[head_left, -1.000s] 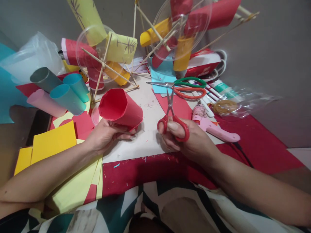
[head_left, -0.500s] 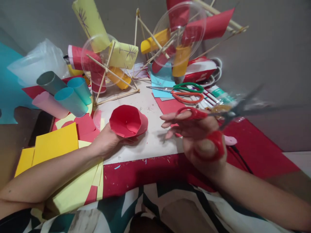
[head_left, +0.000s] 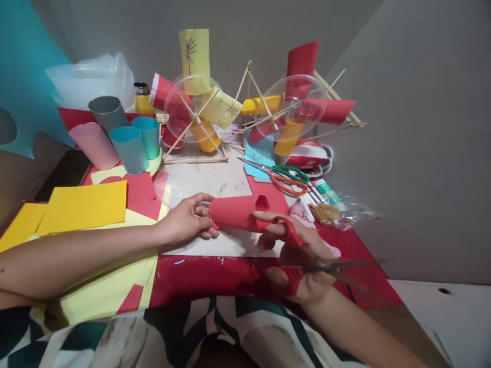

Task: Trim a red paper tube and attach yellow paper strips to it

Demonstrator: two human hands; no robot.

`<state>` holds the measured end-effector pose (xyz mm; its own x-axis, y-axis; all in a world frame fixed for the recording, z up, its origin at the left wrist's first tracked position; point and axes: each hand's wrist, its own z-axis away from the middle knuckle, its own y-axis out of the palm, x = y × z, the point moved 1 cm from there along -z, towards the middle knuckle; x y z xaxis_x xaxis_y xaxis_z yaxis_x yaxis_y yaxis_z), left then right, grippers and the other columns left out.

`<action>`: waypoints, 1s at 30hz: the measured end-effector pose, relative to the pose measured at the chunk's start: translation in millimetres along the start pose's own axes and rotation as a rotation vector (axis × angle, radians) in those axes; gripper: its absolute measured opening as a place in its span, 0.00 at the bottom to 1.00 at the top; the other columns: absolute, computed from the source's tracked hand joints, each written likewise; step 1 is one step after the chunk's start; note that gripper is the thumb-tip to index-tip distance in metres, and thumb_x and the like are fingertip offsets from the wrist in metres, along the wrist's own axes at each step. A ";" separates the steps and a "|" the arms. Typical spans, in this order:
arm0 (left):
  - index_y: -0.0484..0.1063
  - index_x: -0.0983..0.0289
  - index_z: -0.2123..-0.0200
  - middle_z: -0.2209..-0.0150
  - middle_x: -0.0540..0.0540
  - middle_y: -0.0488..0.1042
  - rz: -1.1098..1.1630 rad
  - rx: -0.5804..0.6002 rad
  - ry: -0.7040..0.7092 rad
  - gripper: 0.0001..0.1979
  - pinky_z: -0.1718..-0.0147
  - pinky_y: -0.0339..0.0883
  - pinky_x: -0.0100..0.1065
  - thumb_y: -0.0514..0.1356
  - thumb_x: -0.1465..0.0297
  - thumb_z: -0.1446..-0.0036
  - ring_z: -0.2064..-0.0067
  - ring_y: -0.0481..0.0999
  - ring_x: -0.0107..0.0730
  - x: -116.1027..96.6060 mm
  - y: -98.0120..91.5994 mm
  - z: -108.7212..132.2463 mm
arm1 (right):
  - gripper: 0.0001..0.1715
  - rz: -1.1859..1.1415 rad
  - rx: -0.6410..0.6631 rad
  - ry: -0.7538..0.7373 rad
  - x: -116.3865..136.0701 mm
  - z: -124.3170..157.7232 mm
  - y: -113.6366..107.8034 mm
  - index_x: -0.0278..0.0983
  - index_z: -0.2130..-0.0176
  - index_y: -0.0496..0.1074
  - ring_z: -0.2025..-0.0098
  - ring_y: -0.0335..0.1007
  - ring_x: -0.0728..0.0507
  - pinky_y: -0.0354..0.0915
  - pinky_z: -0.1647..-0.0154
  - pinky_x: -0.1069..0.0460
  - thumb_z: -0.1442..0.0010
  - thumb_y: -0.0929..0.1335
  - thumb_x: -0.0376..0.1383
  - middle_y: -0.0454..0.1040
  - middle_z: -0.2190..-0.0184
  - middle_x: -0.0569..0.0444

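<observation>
My left hand [head_left: 190, 220] pinches the left end of a red paper tube [head_left: 236, 212] that lies on its side over the white sheet [head_left: 209, 184]. My right hand [head_left: 303, 260] holds red-handled scissors [head_left: 326, 265], thumb and fingers through the loops, blades blurred and pointing right, away from the tube. Its fingertips touch the tube's right end.
Two stick-and-paper wheels with clear plastic discs [head_left: 190, 110] [head_left: 293, 105] stand at the back. Paper cups [head_left: 128, 148] stand at the left, yellow sheets [head_left: 82, 202] in front of them. More scissors [head_left: 286, 176], a pink glue gun [head_left: 301, 209], pens and rubber bands [head_left: 326, 212] lie at the right.
The red tube has been laid on its side, its opening turned from the camera. My right hand swung the scissors round to point right and came down to the tube's right end. The camera tilted up.
</observation>
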<state>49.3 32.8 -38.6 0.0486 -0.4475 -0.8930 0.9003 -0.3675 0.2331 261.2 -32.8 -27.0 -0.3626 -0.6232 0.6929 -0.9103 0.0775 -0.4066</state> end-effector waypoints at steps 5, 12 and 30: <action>0.65 0.65 0.50 0.72 0.50 0.73 0.001 -0.027 0.043 0.20 0.73 0.74 0.25 0.60 0.83 0.45 0.70 0.82 0.31 0.6 -2.6 -3.5 | 0.21 -0.070 -0.132 0.032 8.4 -1.0 7.8 0.43 0.50 0.68 0.76 0.72 0.47 0.70 0.81 0.50 0.39 0.71 0.47 0.76 0.52 0.44; 0.67 0.64 0.52 0.73 0.49 0.73 -0.010 -0.027 0.032 0.18 0.72 0.73 0.27 0.59 0.83 0.46 0.69 0.82 0.33 -2.4 0.9 -1.3 | 0.22 0.013 0.012 -0.003 -4.2 2.4 10.0 0.42 0.50 0.69 0.63 0.78 0.39 0.75 0.67 0.45 0.42 0.73 0.44 0.77 0.56 0.44; 0.72 0.66 0.52 0.60 0.61 0.77 0.160 0.171 -0.307 0.21 0.74 0.79 0.35 0.58 0.54 0.38 0.66 0.79 0.34 -13.1 -11.9 -10.5 | 0.15 0.128 0.370 -0.294 7.7 -23.0 -7.7 0.39 0.59 0.70 0.69 0.78 0.42 0.70 0.70 0.50 0.41 0.71 0.46 0.79 0.70 0.49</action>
<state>42.5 51.6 -33.7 0.0277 -0.7241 -0.6891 0.8052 -0.3924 0.4446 260.8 -20.3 -4.9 -0.3463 -0.8243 0.4479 -0.7110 -0.0809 -0.6985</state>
